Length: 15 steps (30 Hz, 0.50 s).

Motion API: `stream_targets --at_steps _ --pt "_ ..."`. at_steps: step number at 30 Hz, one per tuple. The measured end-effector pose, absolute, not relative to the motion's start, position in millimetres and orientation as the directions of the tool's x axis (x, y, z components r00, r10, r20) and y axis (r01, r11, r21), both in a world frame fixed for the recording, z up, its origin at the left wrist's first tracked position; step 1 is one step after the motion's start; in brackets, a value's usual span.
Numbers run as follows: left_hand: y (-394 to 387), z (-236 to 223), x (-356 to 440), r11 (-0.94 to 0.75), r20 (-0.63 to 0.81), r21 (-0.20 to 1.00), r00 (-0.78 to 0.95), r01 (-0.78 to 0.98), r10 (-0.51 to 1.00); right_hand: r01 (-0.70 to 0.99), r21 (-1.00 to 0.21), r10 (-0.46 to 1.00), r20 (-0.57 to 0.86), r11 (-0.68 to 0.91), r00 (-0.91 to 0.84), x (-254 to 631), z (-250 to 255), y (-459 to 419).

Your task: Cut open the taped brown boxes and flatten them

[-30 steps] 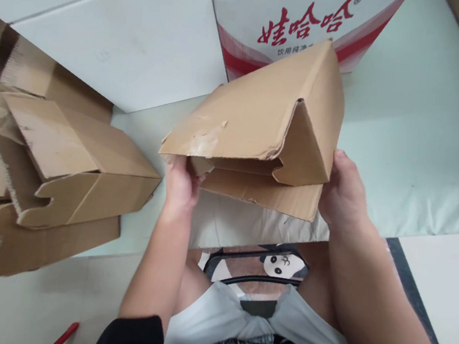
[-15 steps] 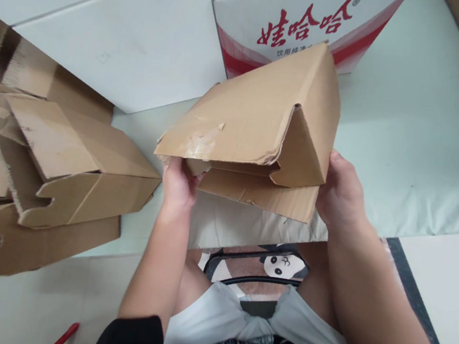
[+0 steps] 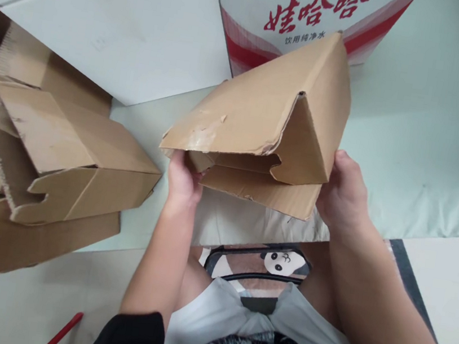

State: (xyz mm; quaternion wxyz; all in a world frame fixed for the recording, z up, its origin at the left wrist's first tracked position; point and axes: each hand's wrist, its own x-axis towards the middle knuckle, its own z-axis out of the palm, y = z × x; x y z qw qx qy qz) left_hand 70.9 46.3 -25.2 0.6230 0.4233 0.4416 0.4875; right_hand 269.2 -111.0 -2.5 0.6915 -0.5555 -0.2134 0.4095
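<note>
I hold a brown cardboard box [image 3: 259, 113], partly folded, in front of me above my lap. My left hand [image 3: 183, 180] grips its lower left corner, fingers tucked under the torn top flap. My right hand [image 3: 343, 194] presses against the box's right side, fingers wrapped behind it. A triangular end flap on the right side is folded inward. The top panel has scuffed, peeled patches near its left edge.
A stack of flattened brown cardboard boxes [image 3: 42, 168] lies at the left. Behind are a white box [image 3: 117, 25] and a white carton with red characters [image 3: 302, 17]. A pale green mat [image 3: 418, 164] covers the floor. A red pen [image 3: 61, 333] lies at the bottom left.
The box has barely shifted, dipping slightly and coming back up; both hands keep their grip in the same places.
</note>
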Motion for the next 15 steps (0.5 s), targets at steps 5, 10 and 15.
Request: stream_targets --at_steps 5,10,15 --pt "46.9 -23.3 71.7 0.176 -0.142 0.954 0.153 -0.242 0.978 -0.319 -0.947 0.819 -0.145 0.048 0.554 266.8 -8.2 -110.2" --pt "47.9 -23.5 71.1 0.172 -0.140 0.947 0.133 -0.270 0.981 -0.365 -0.929 0.817 -0.166 0.058 0.553 261.9 -2.8 -108.8" --pt "47.1 -22.0 71.6 0.187 -0.155 0.936 0.129 -0.297 0.979 -0.383 -0.923 0.808 -0.191 0.046 0.558 259.9 2.1 -108.1"
